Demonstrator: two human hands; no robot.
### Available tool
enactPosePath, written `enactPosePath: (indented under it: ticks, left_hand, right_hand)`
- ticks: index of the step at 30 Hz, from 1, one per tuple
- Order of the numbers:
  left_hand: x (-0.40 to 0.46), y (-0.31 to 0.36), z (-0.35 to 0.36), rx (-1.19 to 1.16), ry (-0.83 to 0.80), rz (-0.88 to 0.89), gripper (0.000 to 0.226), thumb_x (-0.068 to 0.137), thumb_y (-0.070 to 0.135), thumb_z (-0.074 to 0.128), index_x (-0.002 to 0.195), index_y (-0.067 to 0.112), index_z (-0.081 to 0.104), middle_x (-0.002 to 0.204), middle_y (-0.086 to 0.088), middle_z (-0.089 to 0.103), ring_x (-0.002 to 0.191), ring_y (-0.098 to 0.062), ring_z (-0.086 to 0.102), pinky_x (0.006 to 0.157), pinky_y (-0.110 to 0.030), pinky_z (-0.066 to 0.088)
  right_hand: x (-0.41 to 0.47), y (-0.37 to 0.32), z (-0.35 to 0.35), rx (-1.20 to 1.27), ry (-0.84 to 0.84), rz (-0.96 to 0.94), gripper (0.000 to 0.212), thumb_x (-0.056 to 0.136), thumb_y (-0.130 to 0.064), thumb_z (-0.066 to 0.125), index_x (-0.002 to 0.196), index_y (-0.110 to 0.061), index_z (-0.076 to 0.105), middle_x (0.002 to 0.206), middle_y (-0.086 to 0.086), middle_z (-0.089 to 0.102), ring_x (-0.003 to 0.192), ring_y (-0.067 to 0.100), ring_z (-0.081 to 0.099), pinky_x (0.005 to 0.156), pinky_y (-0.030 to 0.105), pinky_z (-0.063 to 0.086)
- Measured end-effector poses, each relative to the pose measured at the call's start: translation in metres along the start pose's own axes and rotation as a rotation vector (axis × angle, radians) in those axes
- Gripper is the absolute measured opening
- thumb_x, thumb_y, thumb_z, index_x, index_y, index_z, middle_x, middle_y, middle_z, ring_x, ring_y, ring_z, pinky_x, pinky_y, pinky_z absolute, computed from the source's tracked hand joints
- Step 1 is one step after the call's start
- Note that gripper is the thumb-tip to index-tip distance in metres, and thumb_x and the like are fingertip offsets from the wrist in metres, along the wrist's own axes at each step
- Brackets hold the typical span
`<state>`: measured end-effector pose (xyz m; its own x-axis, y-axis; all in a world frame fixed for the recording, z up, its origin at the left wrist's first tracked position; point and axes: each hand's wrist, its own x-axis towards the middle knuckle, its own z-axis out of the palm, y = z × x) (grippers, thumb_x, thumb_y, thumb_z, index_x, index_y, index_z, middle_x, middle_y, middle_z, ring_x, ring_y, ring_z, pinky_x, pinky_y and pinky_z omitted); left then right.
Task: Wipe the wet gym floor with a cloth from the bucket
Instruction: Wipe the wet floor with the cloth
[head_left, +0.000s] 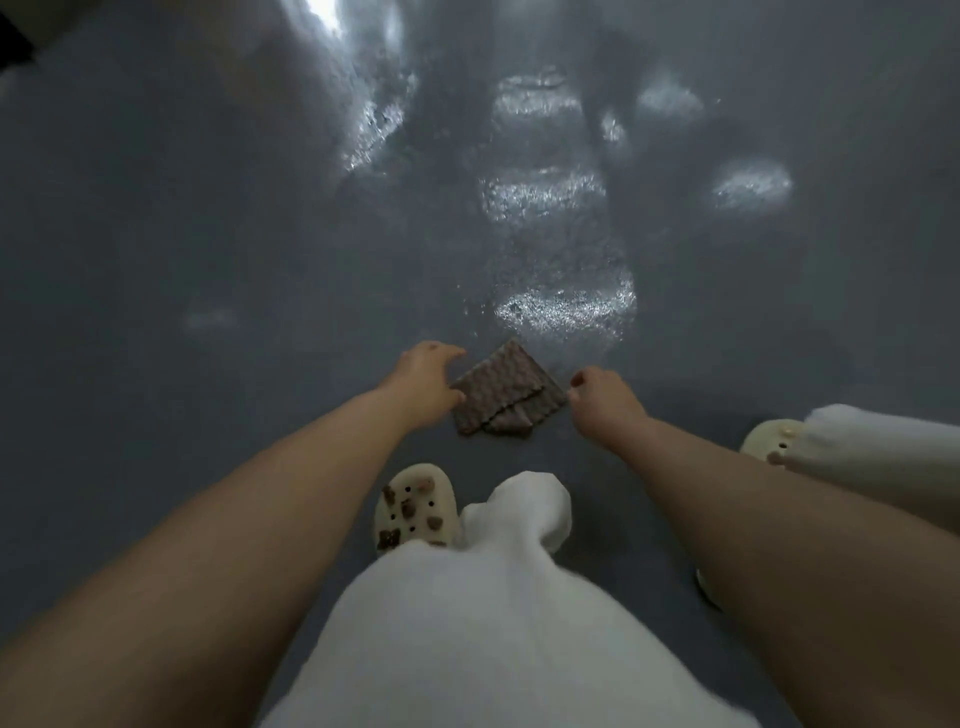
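Head view: the folded brown cloth (506, 392) lies flat on the grey floor (156, 234) between the two hands. The left hand (426, 382) touches its left edge, thumb and fingers spread loosely round the corner. The right hand (605, 397) sits at its right corner with fingers curled; whether it pinches the cloth I cannot tell. Shiny wet patches (566, 309) begin just beyond the hands and run on ahead. No bucket shows.

To do the step well, I judge: flatten both palms on the cloth, keep the fold intact, push forward into the nearest wet patch with steady overlapping strokes, and keep the shoes (415, 506) off the wet.
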<state>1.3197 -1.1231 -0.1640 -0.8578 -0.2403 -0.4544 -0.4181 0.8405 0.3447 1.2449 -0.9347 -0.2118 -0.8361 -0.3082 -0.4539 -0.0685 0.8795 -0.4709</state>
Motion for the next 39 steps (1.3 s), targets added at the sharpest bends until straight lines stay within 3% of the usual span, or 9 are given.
enactPosePath:
  ticks: [4,7,13,17,22,29,34,39]
  left_hand:
    - [-0.054,0.011,-0.022,-0.02,0.08,0.014,0.058,0.088,0.019,0.065,0.141,0.015,0.041,0.149,-0.01,0.033,0.138,-0.024,0.03,0.107,-0.025,0.023]
    - [-0.083,0.012,-0.023,-0.053,0.118,0.028,0.057,0.088,0.017,0.066,0.14,0.012,0.043,0.149,-0.009,0.035,0.138,-0.022,0.031,0.105,-0.021,0.02]
    - [-0.081,0.001,-0.008,-0.069,0.095,0.069,0.055,0.087,0.013,0.065,0.139,0.012,0.045,0.144,-0.011,0.041,0.135,-0.022,0.035,0.104,-0.02,0.021]
    - [-0.056,-0.012,0.021,-0.065,0.057,0.068,0.065,0.087,0.019,0.065,0.145,0.016,0.034,0.15,-0.01,0.03,0.139,-0.021,0.028,0.106,-0.019,0.014]
    - [0.0,-0.018,0.062,-0.089,0.077,0.022,0.071,0.089,0.024,0.062,0.149,0.02,0.024,0.156,-0.013,0.013,0.143,-0.029,0.015,0.116,-0.034,0.017]
    - [0.072,-0.001,0.11,0.013,0.092,0.051,0.058,0.099,0.024,0.042,0.151,0.026,0.014,0.157,-0.013,-0.005,0.145,-0.029,-0.001,0.116,-0.036,0.006]
    - [0.099,0.015,0.142,0.16,0.045,-0.043,0.067,0.098,0.045,0.034,0.15,0.033,-0.007,0.154,-0.014,-0.024,0.142,-0.036,-0.019,0.112,-0.057,-0.005]
    - [0.121,0.012,0.159,0.267,-0.006,-0.127,0.079,0.09,0.068,0.021,0.147,0.029,-0.019,0.152,-0.016,-0.029,0.138,-0.041,-0.026,0.107,-0.064,-0.008]
  right_hand:
    - [-0.044,-0.02,-0.02,-0.001,0.03,-0.099,0.022,0.092,-0.011,0.043,0.104,-0.002,0.059,0.112,0.021,0.058,0.101,0.032,0.056,0.081,0.033,0.042]
    - [-0.07,-0.023,-0.025,-0.01,0.076,-0.129,0.028,0.093,-0.012,0.047,0.116,0.0,0.058,0.121,0.021,0.057,0.111,0.034,0.054,0.09,0.037,0.044]
    - [-0.067,-0.023,-0.016,-0.097,0.121,-0.143,0.024,0.089,-0.013,0.046,0.106,-0.002,0.06,0.116,0.022,0.058,0.108,0.036,0.054,0.088,0.037,0.043]
    - [-0.038,-0.025,-0.002,-0.178,0.066,-0.127,0.031,0.092,-0.017,0.046,0.116,-0.002,0.057,0.123,0.022,0.053,0.113,0.036,0.051,0.093,0.036,0.041]
    - [0.005,-0.004,0.011,-0.271,-0.01,-0.076,0.034,0.096,-0.016,0.043,0.128,-0.006,0.047,0.132,0.017,0.04,0.123,0.035,0.041,0.101,0.04,0.039]
    - [0.047,0.037,0.038,-0.377,-0.038,0.032,0.039,0.095,-0.01,0.038,0.133,-0.008,0.043,0.139,0.013,0.034,0.129,0.034,0.033,0.106,0.042,0.032]
    - [0.065,0.059,0.053,-0.439,0.02,0.132,0.05,0.097,-0.014,0.037,0.145,-0.019,0.026,0.156,0.011,0.012,0.142,0.035,0.01,0.115,0.05,0.007]
    - [0.078,0.076,0.059,-0.404,0.09,0.142,0.049,0.101,-0.028,0.032,0.148,-0.021,0.022,0.158,0.008,0.009,0.143,0.032,0.007,0.115,0.05,0.004]
